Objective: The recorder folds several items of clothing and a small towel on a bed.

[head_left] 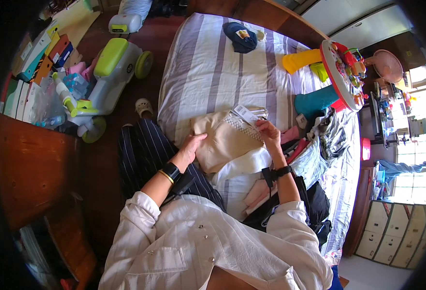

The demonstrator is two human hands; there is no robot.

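Note:
A beige garment (218, 139) with a lace trim (243, 125) and a white lining lies folded over the bed's front edge, before my lap. My left hand (192, 146) grips its left side, thumb on top of the cloth. At the garment's far right corner, my right hand (269, 133) pinches a white paper tag (245, 113) that bears printing and lies over the lace. What my right fingers touch beneath the tag is hidden. A white fold of cloth (247, 163) hangs out at the near side.
Heaped clothes (318, 145) lie to the right on the striped bed (213, 72). Beyond them an activity table (339, 76) rests tipped on its side. A dark blue cap (240, 37) lies farther back. On the left stand a green-and-grey ride-on toy (113, 72) and shoe boxes (40, 58).

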